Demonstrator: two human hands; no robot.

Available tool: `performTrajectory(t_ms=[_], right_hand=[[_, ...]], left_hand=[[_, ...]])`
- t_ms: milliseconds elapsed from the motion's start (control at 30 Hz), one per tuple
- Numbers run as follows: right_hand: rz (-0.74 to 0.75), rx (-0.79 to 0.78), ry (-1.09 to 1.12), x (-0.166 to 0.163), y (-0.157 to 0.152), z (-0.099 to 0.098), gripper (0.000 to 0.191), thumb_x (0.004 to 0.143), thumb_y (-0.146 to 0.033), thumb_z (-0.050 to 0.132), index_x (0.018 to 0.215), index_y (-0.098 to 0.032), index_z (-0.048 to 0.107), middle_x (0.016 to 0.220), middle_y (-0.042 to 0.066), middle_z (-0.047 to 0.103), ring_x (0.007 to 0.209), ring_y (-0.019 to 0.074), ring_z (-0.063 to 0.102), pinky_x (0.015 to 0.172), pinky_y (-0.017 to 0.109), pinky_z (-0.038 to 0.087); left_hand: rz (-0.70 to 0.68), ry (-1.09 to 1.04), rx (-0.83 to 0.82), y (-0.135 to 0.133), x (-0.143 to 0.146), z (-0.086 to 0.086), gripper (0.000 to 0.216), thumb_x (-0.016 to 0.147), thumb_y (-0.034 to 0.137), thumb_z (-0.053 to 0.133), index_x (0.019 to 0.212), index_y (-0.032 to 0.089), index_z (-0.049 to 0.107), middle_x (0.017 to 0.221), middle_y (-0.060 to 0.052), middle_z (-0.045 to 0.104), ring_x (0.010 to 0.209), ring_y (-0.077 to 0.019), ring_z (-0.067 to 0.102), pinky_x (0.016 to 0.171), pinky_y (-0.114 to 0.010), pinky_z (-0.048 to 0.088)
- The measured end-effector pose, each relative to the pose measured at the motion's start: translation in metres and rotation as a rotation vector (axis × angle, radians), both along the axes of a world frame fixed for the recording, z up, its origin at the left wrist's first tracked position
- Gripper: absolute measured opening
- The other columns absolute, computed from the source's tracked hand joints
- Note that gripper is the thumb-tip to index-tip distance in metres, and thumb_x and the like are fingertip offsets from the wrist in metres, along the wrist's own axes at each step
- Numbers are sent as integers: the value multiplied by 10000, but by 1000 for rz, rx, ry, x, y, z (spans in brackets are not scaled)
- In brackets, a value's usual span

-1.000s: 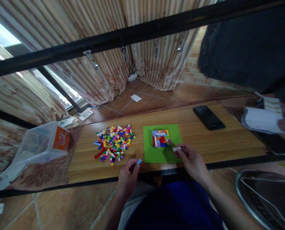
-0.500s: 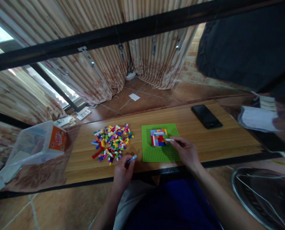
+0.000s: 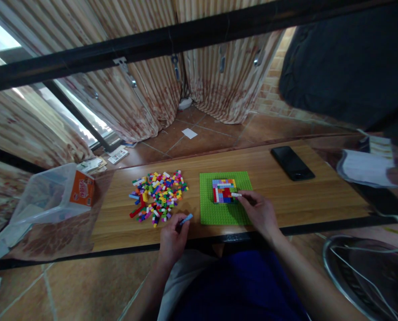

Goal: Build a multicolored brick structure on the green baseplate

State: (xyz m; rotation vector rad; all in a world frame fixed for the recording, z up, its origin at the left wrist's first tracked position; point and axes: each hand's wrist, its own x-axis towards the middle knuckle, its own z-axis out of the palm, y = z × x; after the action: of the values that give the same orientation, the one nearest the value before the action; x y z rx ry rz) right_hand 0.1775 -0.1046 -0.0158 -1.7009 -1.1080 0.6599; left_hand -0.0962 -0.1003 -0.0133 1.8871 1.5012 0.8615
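A green baseplate (image 3: 219, 209) lies on the wooden table (image 3: 302, 196), with a small square patch of coloured bricks (image 3: 223, 189) built on it. My right hand (image 3: 257, 213) pinches a white brick (image 3: 235, 195) at the patch's right edge. My left hand (image 3: 172, 234) rests near the table's front edge, fingers closed on a light blue brick (image 3: 186, 218). A loose pile of coloured bricks (image 3: 157, 196) lies left of the baseplate, just beyond my left hand.
A black phone (image 3: 292, 162) lies at the table's far right. A clear plastic tub with an orange label (image 3: 56, 196) sits off the table's left end. Papers (image 3: 364, 167) lie at the right. A black bar (image 3: 152, 44) crosses the view overhead.
My right hand carried the white brick from the baseplate's lower right up to the right edge of the built patch. My left hand kept hold of the blue brick, barely shifting.
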Motion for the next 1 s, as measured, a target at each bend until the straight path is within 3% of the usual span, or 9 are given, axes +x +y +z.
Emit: performTrajectory(t_ms=[367, 800, 1000], right_hand=[[-78, -1, -332, -14, -8, 5, 420, 828, -592, 566, 832, -202, 724, 768, 64, 715, 658, 190, 612, 628, 313, 444], [-44, -20, -453, -23, -6, -2, 331, 854, -507, 558, 800, -208, 690, 840, 70, 709, 700, 196, 590, 641, 319, 418], [-11, -5, -473, -19, -10, -3, 307, 868, -462, 537, 877, -203, 702, 842, 63, 699, 730, 197, 604, 659, 317, 437]], left_hand=[[1, -3, 2, -1, 0, -2, 146, 868, 310, 563, 911, 200, 648, 858, -29, 702, 789, -166, 651, 733, -272, 507], [-12, 4, 14, -2, 0, -1, 136, 875, 295, 557, 913, 195, 642, 841, -25, 692, 764, -160, 645, 729, -266, 497], [-9, 5, 20, -2, 1, -1, 131, 878, 291, 558, 908, 195, 641, 829, -21, 687, 746, -156, 638, 711, -264, 489]])
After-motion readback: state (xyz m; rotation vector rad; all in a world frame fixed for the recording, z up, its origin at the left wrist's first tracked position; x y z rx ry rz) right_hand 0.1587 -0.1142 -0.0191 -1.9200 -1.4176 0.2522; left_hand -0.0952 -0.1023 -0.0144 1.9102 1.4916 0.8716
